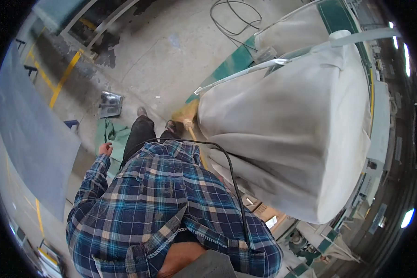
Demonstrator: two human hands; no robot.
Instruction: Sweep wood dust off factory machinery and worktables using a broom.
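Note:
My left hand (105, 148) hangs at my left side with loosely bent fingers and nothing in it. Beside it a crumpled green cloth (116, 139) lies low by my leg. A broom (186, 112) with a straw-coloured head stands on the floor in front of my right foot. Its yellow handle (191, 133) slants back toward my right side and passes out of sight by my plaid shirt. My right hand is almost wholly hidden beside the shirt, so its fingers and its hold do not show. A dark cable runs across my front.
Large whitish fabric bags (268, 116) on a green frame (231, 65) fill the right side, close to me. A dark, shiny pan (110, 104) lies on the floor ahead. A grey sheet-like surface (32, 125) stands at left. A loose cable (234, 18) coils on the far floor.

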